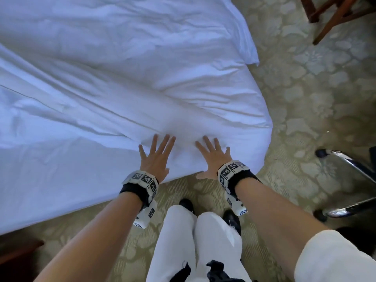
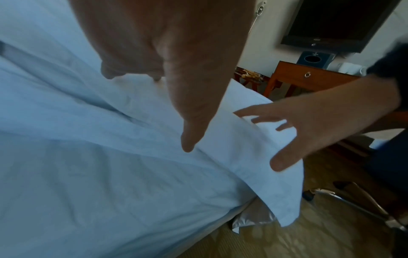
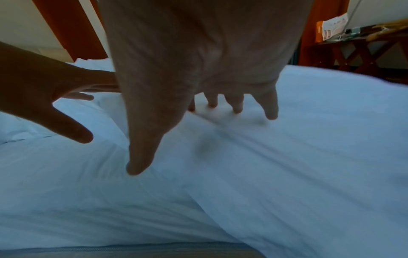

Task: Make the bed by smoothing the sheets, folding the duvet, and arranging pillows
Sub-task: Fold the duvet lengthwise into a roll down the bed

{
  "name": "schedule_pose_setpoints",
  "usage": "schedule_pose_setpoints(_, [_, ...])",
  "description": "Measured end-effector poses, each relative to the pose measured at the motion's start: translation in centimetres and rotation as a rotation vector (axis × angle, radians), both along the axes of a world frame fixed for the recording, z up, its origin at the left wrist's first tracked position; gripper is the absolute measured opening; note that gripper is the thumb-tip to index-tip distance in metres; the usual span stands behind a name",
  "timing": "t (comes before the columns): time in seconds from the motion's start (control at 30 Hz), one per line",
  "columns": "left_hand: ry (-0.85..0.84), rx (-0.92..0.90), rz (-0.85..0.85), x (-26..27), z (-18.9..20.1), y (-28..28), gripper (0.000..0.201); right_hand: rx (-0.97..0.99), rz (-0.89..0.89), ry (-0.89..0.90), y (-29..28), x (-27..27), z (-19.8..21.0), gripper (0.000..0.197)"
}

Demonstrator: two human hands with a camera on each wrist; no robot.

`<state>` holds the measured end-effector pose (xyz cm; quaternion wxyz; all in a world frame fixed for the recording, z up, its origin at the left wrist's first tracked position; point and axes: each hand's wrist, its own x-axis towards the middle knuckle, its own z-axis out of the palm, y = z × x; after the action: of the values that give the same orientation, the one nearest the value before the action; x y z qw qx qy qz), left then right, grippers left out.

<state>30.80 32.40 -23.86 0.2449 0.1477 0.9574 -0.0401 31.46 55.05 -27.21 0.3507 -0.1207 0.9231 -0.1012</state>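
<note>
Both hands lie flat on the white duvet (image 1: 122,88) near the bed's (image 1: 50,196) near edge, close to its right corner. Left hand (image 1: 155,157): fingers (image 2: 187,139) straight and spread wide, holding nothing. Right hand (image 1: 211,158): likewise, thumb over the edge. The duvet's corner overhangs the right side. Patterned carpet (image 1: 305,98) lies open beyond. Counted: one duvet, two hands.
</note>
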Motion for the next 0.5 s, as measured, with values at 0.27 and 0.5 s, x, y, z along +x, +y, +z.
schedule_pose_setpoints(0.27, [-0.055,-0.007,0.038,-4.7,-8.2,0.3,0.118,0.128,0.032,0.041,-1.2,-3.4,-7.1,0.139])
schedule_pose_setpoints(0.5, [0.205,0.073,0.033,-5.9,-8.2,-0.1,0.068,0.157,0.009,0.158,-1.3,-2.7,-7.4,0.116])
